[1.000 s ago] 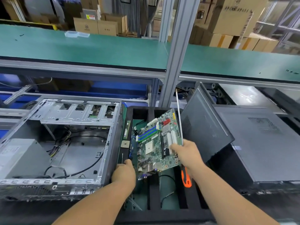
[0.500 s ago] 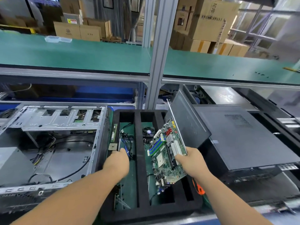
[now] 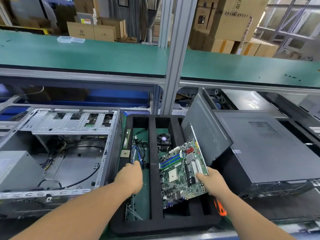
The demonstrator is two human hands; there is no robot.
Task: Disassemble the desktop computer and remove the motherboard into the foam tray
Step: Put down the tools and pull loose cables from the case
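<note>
The case [image 3: 57, 153] lies open at the left, stripped of its board, with only loose cables and the power supply [image 3: 17, 168] left inside. To its right sits the black foam tray [image 3: 155, 224], split into long slots, and a dark side panel [image 3: 206, 132] leans over the tray's far right corner against a closed tower [image 3: 270, 149]. The board [image 3: 181, 172] has come down over the last second: it was held up above the tray, nearly on edge, and now lies tilted in the middle slot, its near edge low in the foam and its right edge still raised. The right hand [image 3: 213, 183] grips that right edge, with the orange-handled screwdriver [image 3: 219, 207] tucked under the same hand. The left hand [image 3: 131, 177] has let go of the board and moved into the left slot, fingers curled among the blue cables [image 3: 136, 155]; whether it pinches one I cannot tell. A fan [image 3: 164, 138] rests at the far end of the middle slot. I judge the task nearly done: the board needs only lowering flat and releasing.
</note>
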